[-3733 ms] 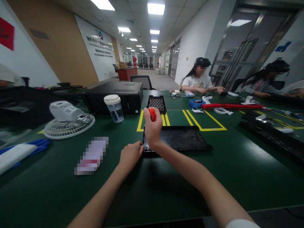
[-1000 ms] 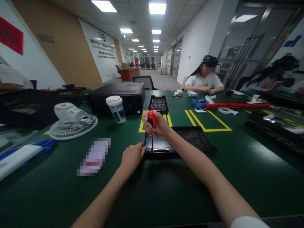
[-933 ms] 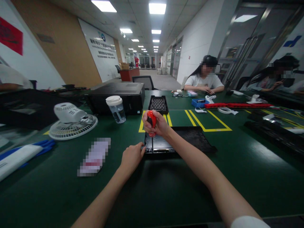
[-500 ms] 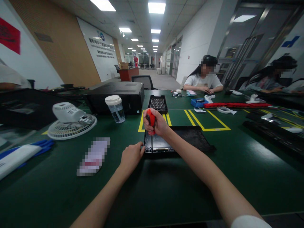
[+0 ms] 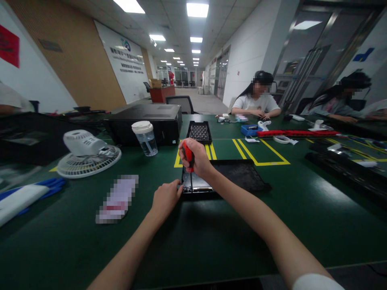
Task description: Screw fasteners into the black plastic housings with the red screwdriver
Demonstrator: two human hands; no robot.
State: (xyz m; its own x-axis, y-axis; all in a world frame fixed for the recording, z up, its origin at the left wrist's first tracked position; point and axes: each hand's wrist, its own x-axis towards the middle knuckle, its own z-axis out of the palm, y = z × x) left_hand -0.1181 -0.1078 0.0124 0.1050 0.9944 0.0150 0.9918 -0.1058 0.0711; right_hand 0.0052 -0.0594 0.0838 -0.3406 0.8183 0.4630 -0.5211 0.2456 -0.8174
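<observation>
My right hand (image 5: 198, 157) is wrapped round the red and black handle of a screwdriver (image 5: 188, 156), whose shaft points down to the left part of a black panel (image 5: 238, 173). The panel lies flat on the green table (image 5: 211, 237). At the panel's left edge, my left hand (image 5: 165, 196) has its fingers closed against the rim, with thumb and fingertips close together. Behind the panel stands a black tray (image 5: 200, 132) with rows of round hollows. The screwdriver's tip is too small to make out.
Left of the hands are a pixelated flat item (image 5: 117, 199), a white fan (image 5: 87, 155), a lidded cup (image 5: 145, 139) and a large black case (image 5: 151, 121). A blue box (image 5: 250, 129), a tape roll (image 5: 283, 139) and dark parts (image 5: 341, 173) lie right. A person (image 5: 258, 98) sits beyond.
The whole view has shifted slightly, with things a little further left. The screwdriver handle now leans more to the left in my right hand. My left hand keeps its place at the panel's edge.
</observation>
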